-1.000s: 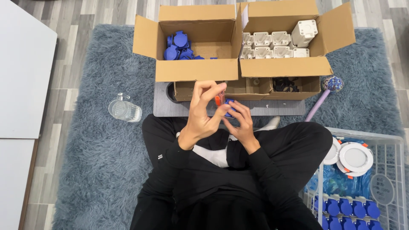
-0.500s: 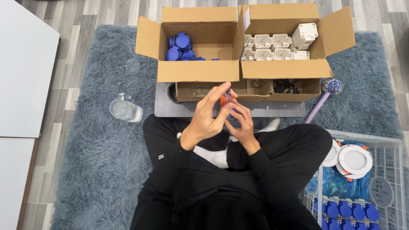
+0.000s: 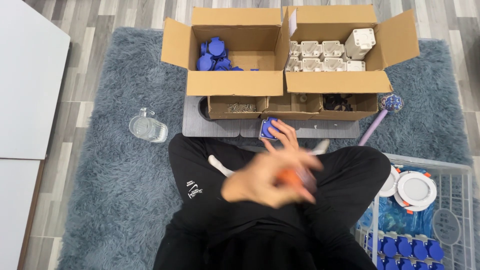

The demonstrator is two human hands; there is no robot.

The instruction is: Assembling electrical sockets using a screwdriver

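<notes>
I see the left hand [image 3: 265, 182] low over the lap, blurred by motion, with an orange-handled tool [image 3: 295, 177] at its fingers; the smear hides how tightly they close on it, so I cannot tell the grip for sure. The right hand [image 3: 286, 137] reaches forward, fingers spread and resting on a blue socket piece [image 3: 268, 128] that lies on the grey board [image 3: 215, 127], likely pinned there to keep it steady on a flat base. Just beyond stand two open cardboard boxes: the left box [image 3: 235, 82] holds more blue parts, the right box [image 3: 330, 82] white housings, both within easy reach. A shallow tray [image 3: 290, 105] of screws and small parts sits between boxes and board. A clear jug [image 3: 147, 128] rests on the rug to the left; a wire basket [image 3: 450, 200] with blue and white fittings is at right, and a purple wand [image 3: 375, 125] lies near it. The crossed legs crowd the working space.
</notes>
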